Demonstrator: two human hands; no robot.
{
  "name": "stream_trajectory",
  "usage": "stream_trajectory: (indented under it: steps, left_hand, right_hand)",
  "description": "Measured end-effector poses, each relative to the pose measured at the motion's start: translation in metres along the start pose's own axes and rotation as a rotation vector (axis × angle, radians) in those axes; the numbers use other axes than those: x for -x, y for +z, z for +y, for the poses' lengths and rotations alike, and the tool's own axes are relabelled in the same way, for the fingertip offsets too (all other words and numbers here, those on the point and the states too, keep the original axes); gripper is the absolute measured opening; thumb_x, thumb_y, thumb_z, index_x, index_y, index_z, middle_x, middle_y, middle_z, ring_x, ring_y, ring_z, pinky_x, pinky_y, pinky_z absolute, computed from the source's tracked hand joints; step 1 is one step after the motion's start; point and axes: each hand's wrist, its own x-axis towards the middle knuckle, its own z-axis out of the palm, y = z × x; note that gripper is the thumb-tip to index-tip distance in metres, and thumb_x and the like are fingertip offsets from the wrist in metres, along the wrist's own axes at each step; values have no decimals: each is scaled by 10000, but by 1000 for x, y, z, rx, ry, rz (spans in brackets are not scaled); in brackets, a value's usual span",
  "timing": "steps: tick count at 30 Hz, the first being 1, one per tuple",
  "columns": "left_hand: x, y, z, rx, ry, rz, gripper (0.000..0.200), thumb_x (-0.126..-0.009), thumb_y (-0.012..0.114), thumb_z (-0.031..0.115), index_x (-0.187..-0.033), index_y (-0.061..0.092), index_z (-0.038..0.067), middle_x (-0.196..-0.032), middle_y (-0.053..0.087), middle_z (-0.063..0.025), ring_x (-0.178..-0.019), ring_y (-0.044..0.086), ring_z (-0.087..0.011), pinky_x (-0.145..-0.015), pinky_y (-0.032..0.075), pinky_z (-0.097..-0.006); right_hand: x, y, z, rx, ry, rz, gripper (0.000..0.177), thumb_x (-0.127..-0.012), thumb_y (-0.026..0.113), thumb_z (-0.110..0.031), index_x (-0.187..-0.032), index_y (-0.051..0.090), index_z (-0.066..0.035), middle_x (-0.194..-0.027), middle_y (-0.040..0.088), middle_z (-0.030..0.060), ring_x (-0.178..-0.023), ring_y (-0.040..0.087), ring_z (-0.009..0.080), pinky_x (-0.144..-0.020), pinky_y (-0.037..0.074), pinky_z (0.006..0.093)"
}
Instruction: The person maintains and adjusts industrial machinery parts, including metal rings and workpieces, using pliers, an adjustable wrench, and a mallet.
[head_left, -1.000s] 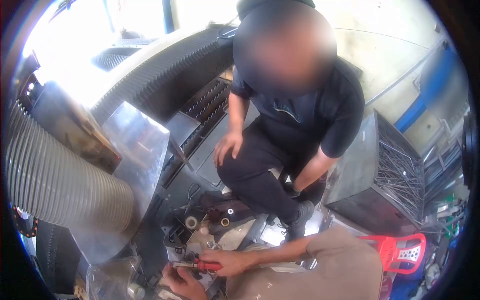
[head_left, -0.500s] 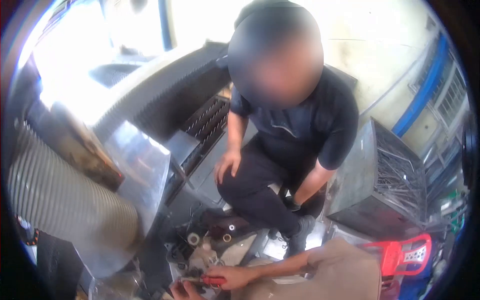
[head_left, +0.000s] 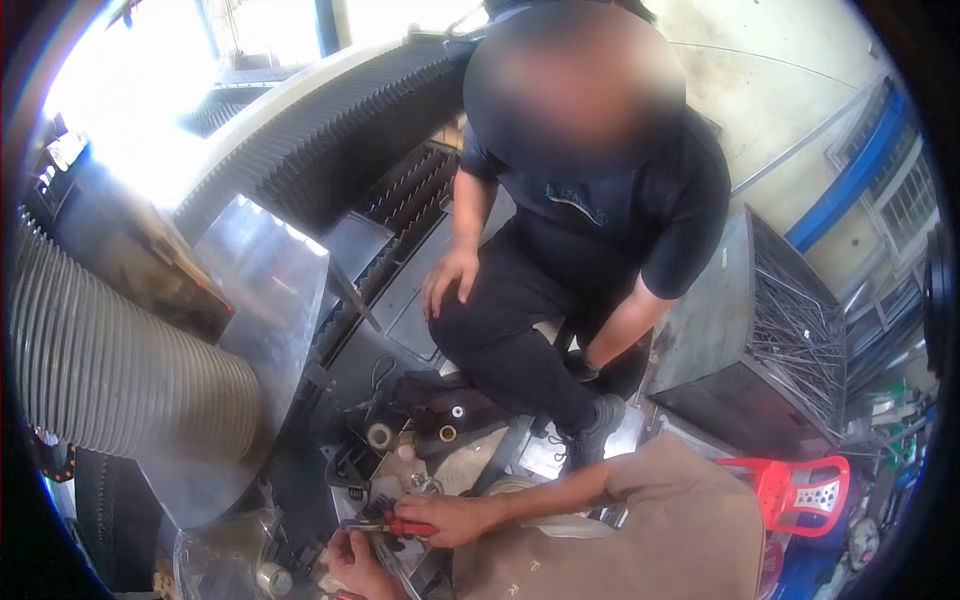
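So compared with half a second ago, the view is looking way less smeared, and both hands are sitting higher in the frame. The red-handled pliers are still staying in the right hand, which is wrapping around the grips. Their nose is pointing across at the left hand, right by its fingertips. Those left fingers are curling in close together, but I can't tell if they're pinching anything, since whatever's at the pliers' tip is too small to make out. The left forearm is getting cut off by the bottom edge. The person opposite is resting one hand on a knee, while their other one is partly hiding behind the leg.
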Motion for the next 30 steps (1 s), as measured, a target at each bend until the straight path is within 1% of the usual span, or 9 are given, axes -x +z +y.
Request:
stream_trajectory:
  steps: [5,7,11,13,16,20,22,25,30]
  left_hand:
    - [6,15,-12,72,57,11,342,-1006,583,263,-1073,649,-65,-915,702,-183,-763,658,-255,-691,536,-389]
    - [5,17,-12,-83,17,-31,391,-1048,514,301,-1144,619,-63,-926,690,-210,-753,660,-277,-668,539,-395]
    - [-10,21,-46,-193,7,-35,383,-1031,554,292,-1202,589,-49,-934,690,-209,-717,655,-276,-662,552,-412]
    - [-13,26,-61,-197,193,243,557,-1089,473,331,-1388,491,-138,-1247,616,-259,-1105,620,-308,-976,485,-358]
    - [-7,26,-42,-72,126,213,674,-1104,381,440,-1413,451,-155,-1286,584,-304,-1164,591,-348,-1012,453,-374]
    - [-13,24,-45,-20,143,296,659,-1105,391,421,-1415,445,-157,-1346,555,-299,-1225,563,-342,-1041,436,-381]
    - [-5,24,-16,149,-41,236,650,-1103,403,412,-1425,438,-152,-1400,519,-295,-1283,530,-343,-1089,411,-381]
    - [-18,17,-70,164,43,298,647,-1102,418,402,-1423,432,-159,-1404,518,-289,-1261,541,-336,-1082,413,-366]
    - [-15,18,-64,136,115,317,623,-1100,423,389,-1361,497,-172,-1302,589,-296,-1196,574,-326,-1046,418,-364]
  right_hand:
    - [4,-5,-11,28,-41,69,535,-716,614,-12,-1241,509,-13,-1208,472,175,-1223,497,392,-1028,429,465]
    - [4,-5,-11,28,-36,87,532,-713,603,-1,-1237,512,-14,-1213,473,174,-1225,498,393,-1032,427,466]
    - [0,-5,-13,69,-80,85,591,-724,593,2,-1304,481,-5,-1178,470,180,-1202,510,388,-997,424,479]
    - [-3,-3,-16,52,-75,72,589,-727,592,3,-1306,482,-10,-1172,470,178,-1195,512,384,-994,424,478]
    - [-4,0,-24,-19,-52,50,554,-720,594,16,-1266,495,-2,-1202,479,177,-1218,510,383,-1021,424,462]
    - [-6,17,-26,-41,-8,107,527,-722,600,29,-1240,509,15,-1214,494,183,-1229,515,378,-1048,422,444]
    - [-8,17,-28,-32,-23,95,530,-727,602,30,-1249,509,18,-1206,494,185,-1218,519,380,-1041,425,443]
    - [-8,21,-29,-44,-52,72,534,-738,599,34,-1264,510,18,-1197,494,185,-1201,523,383,-1028,429,439]
    - [-11,25,-22,60,-98,69,592,-788,637,-47,-1352,465,3,-1229,487,196,-1206,511,392,-1005,422,456]
